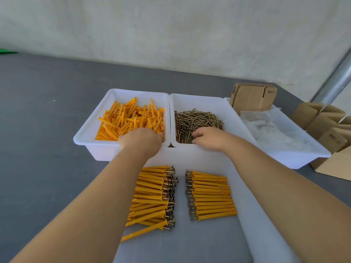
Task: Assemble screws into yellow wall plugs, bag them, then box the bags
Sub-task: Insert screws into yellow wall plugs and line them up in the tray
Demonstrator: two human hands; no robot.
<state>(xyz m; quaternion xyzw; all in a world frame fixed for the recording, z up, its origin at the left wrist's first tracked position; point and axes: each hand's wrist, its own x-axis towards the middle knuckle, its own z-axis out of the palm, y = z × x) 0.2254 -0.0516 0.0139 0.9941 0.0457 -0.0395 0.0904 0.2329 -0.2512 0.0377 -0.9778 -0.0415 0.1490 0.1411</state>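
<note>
My left hand (140,139) reaches into the left white bin (89,133) of loose yellow wall plugs (131,118). Its fingertips are buried among the plugs, so any grip is hidden. My right hand (209,137) is in the middle white bin (201,100), its fingers curled down onto the pile of brass screws (197,120); whether it pinches one is unclear. Two rows of assembled plugs with screws lie in the near white tray (245,205): a left row (152,196) and a right row (210,196), screw heads facing the middle.
A third white bin (303,154) on the right holds clear plastic bags (269,128) and flat cardboard boxes (252,97). More folded cardboard boxes (326,133) stand at the far right. The bins sit on a grey table (41,130) against a pale wall; a metal pole (336,80) leans at the right.
</note>
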